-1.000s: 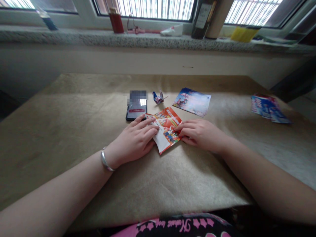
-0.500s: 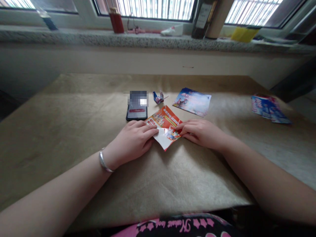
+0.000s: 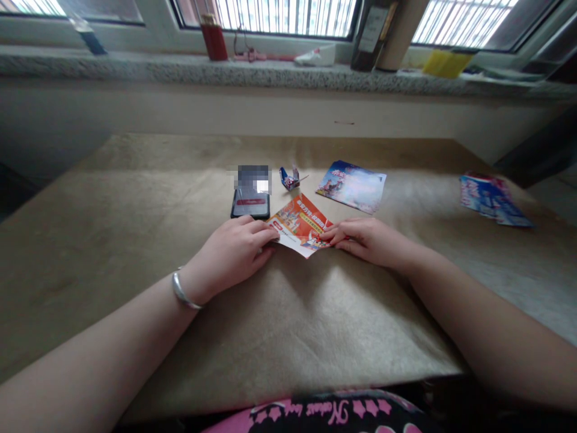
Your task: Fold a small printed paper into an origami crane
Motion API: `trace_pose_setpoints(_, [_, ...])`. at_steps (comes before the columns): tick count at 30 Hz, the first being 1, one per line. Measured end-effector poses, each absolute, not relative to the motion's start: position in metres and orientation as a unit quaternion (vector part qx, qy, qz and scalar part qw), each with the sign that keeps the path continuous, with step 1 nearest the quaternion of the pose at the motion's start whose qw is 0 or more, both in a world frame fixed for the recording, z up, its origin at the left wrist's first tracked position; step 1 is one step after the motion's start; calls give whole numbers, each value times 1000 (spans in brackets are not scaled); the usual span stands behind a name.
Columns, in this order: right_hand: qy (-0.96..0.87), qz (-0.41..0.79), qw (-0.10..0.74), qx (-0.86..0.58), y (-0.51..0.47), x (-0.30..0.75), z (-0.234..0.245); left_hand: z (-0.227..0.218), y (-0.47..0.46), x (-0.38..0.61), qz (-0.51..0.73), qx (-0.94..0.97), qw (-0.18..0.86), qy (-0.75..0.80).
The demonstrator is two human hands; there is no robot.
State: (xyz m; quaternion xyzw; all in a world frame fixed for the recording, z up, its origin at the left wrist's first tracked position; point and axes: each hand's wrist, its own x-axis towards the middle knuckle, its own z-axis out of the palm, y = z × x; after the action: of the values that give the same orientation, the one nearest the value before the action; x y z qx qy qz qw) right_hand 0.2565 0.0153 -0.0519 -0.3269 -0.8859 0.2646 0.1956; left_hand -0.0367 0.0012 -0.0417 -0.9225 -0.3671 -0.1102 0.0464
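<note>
An orange and white printed sheet of paper [image 3: 303, 221] lies turned like a diamond on the table in front of me. My left hand [image 3: 234, 246], with a silver bracelet at the wrist, pinches its left corner between thumb and fingers. At the right corner, my right hand [image 3: 363, 240] grips the paper with fingers bent together. The near corner sticks up slightly over the tabletop, casting a shadow. Just behind the sheet stands a small folded paper crane [image 3: 290, 178] in blue and red. A phone [image 3: 250, 207] lies beside the left fingertips, its upper part blurred out.
Blue printed sheets [image 3: 354, 186] lie behind my right hand. Further right, more blue folded papers [image 3: 493, 201] are fanned out on the table [image 3: 288, 343]. Along the stone windowsill [image 3: 270, 72] stand a red container [image 3: 213, 39], a dark box [image 3: 370, 36] and a yellow item [image 3: 446, 62].
The sheet's near corner has moved away from me and more of its printed face shows. My left hand has shifted slightly left; the right has hardly moved.
</note>
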Motion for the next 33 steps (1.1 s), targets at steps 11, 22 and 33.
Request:
trace_pose_setpoints(11, [-870, 235, 193, -387, 13, 258, -49, -35, 4, -38, -85, -915, 59, -390])
trace_pose_setpoints(22, [-805, 209, 221, -509, 13, 245, -57, -43, 7, -37, -155, -864, -80, -473])
trace_pose_setpoints(33, [-832, 98, 170, -519, 13, 241, -54, -46, 8, -38, -145, -883, 2, -446])
